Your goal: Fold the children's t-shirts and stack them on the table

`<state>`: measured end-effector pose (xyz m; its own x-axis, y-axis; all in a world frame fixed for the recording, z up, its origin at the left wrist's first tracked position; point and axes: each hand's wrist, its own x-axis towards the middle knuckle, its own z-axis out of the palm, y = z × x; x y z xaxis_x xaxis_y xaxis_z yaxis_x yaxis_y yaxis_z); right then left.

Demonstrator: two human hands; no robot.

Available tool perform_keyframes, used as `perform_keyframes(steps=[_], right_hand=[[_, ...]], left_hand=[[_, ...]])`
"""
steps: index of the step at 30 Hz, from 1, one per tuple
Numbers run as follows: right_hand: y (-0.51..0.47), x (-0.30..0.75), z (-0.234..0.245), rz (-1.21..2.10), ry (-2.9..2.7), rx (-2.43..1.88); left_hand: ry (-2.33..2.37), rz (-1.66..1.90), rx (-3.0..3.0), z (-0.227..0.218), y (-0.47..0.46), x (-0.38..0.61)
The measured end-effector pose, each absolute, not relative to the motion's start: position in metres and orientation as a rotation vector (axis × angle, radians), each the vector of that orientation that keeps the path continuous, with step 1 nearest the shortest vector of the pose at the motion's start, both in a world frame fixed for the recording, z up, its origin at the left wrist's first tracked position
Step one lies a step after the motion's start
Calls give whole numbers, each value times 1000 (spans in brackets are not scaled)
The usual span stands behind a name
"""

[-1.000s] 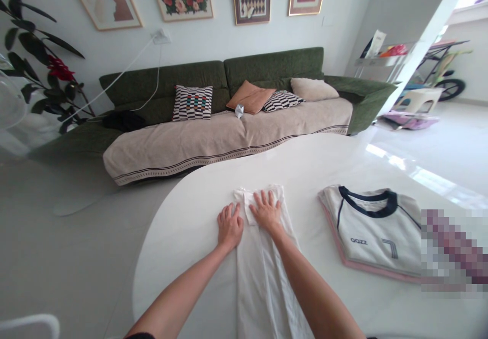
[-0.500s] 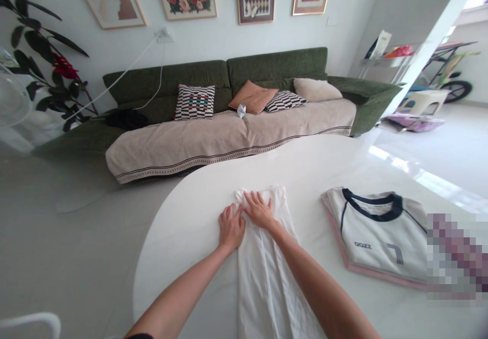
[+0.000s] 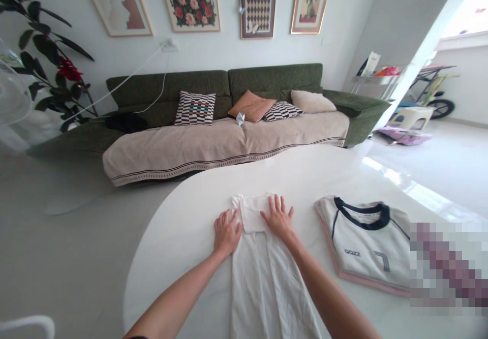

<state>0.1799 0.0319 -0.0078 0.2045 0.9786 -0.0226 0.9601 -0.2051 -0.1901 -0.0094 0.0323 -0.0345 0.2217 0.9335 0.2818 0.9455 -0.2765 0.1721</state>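
Observation:
A white garment lies lengthwise on the white table, running from its far end toward me. Its kind is not clear from what shows. My left hand rests on the garment's left edge near the far end, fingers spread. Flat on the far right part lies my right hand, its fingers stretched out and apart. Between the hands is a smooth, roughly square section of the cloth. To the right sits a folded white shirt with a dark collar, on top of a pink folded cloth.
Beyond the table stands a green sofa with a beige cover and several cushions. A blurred patch hides the right end of the folded shirts. Part of a white curved frame shows at the lower left.
My right hand has slid to the right across the cloth, away from the left hand, uncovering the square section. The left hand stays at the left edge. The view has tilted slightly up.

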Motion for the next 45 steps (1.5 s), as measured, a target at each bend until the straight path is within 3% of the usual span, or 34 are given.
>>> perform_keyframes(steps=[4, 10, 14, 25, 36, 45], right_hand=[[-47, 167, -10, 259, -2038, -2203], [-187, 179, -67, 352, -2167, -2061], [-229, 184, -83, 362, -2198, -2046], [-240, 172, -47, 293, -2122, -2129], [-240, 177, -44, 356, -2105, -2051], [-242, 180, -29, 409, -2112, -2029]], left_hand=[[-1847, -514, -2414, -36, 33, -9], [-1865, -453, -2401, -37, 34, -9], [-1900, -360, -2411, -32, 31, -7], [-2029, 107, -2613, 8, 18, 9], [-1711, -295, -2752, -49, -188, -45], [-1468, -281, -2701, -43, -208, -54]])
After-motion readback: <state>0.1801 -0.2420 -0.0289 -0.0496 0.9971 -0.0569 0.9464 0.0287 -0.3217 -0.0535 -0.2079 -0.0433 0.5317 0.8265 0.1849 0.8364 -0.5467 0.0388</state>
